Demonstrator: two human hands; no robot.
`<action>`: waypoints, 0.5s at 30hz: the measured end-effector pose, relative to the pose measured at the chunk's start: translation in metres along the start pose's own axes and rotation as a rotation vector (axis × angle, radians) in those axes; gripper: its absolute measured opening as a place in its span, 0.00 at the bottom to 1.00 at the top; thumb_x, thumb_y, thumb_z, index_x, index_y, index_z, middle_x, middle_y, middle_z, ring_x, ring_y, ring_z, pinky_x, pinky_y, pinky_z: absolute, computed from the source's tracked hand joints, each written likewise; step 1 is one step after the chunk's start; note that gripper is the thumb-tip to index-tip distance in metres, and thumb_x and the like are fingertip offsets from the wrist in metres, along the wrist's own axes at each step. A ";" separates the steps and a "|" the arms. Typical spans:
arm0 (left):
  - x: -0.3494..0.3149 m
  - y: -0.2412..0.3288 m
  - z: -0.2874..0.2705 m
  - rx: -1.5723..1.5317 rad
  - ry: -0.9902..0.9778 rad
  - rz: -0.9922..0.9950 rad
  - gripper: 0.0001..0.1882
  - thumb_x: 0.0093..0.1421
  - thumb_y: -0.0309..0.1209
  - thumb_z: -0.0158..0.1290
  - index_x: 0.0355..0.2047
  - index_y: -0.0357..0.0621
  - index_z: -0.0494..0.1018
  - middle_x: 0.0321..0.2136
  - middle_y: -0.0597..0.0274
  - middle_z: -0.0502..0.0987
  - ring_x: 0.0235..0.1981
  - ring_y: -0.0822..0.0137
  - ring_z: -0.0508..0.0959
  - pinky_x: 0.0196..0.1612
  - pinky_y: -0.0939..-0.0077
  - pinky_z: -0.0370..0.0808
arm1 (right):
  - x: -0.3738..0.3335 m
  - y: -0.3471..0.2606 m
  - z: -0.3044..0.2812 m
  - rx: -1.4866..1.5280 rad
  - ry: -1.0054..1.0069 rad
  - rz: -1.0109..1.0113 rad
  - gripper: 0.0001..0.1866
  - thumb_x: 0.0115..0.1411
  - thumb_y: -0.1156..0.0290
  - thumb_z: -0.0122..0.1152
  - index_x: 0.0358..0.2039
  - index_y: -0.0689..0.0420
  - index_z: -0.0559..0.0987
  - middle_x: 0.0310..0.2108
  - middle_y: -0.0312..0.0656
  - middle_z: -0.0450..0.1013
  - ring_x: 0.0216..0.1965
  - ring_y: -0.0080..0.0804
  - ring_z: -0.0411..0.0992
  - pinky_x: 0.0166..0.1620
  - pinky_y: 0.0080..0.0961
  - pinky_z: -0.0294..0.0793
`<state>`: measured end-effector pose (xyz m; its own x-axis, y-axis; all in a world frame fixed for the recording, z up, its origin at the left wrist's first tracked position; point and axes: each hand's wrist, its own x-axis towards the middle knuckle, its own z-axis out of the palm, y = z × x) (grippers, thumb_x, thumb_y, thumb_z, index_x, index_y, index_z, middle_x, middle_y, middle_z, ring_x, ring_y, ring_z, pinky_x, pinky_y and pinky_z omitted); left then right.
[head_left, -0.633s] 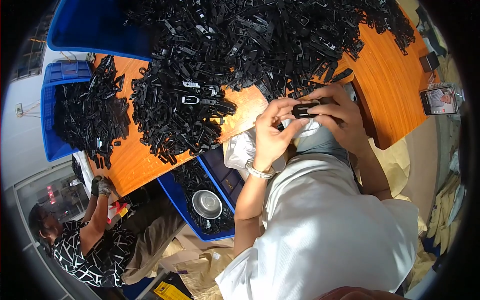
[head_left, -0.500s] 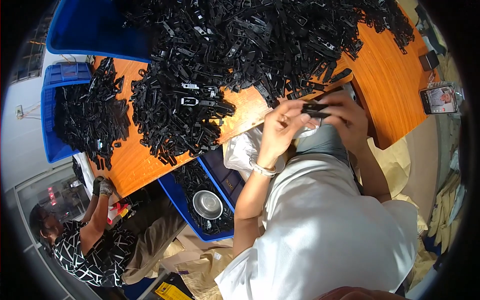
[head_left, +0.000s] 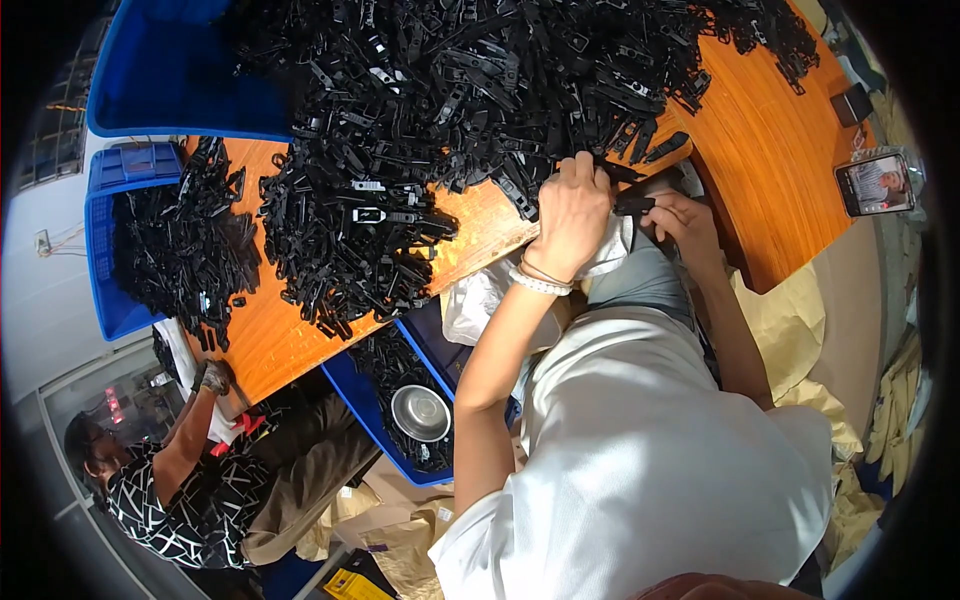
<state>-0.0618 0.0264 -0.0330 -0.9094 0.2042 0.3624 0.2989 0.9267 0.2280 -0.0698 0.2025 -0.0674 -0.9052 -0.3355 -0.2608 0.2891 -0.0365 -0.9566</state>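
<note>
My right hand [head_left: 687,228] pinches a small elongated black plastic part [head_left: 635,206] in front of the table edge, above my lap. My left hand [head_left: 575,208] is at the near edge of the large pile of similar black plastic parts [head_left: 480,90], back of the hand up. Its fingers are bent together and their tips are hidden, so what they hold cannot be made out. Another dark part [head_left: 622,172] lies close beside those fingers.
Blue bins [head_left: 100,260] stand at the left of the wooden table [head_left: 790,170]. Below the table edge, a blue bin holds parts and a metal bowl [head_left: 420,413]. A phone [head_left: 876,185] is at the right. Another person [head_left: 180,490] works at the left, a gloved hand at the table.
My hands were together around a black part. Now the left has moved away to the pile's edge and turned back up, while the right keeps a part, slightly lower.
</note>
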 end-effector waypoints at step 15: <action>-0.014 -0.010 -0.019 -1.092 0.294 -0.634 0.06 0.47 0.17 0.47 0.26 0.37 0.66 0.23 0.62 0.69 0.19 0.75 0.69 0.23 0.84 0.67 | 0.015 0.005 0.003 -0.014 -0.127 -0.165 0.06 0.50 0.81 0.47 0.28 0.68 0.73 0.33 0.37 0.68 0.25 0.18 0.62 0.31 0.14 0.62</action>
<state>-0.0461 0.0079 -0.0232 -0.9227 -0.3785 0.0731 0.0491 0.0726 0.9962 -0.0808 0.1946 -0.0757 -0.8931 -0.4424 -0.0822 0.1347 -0.0883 -0.9869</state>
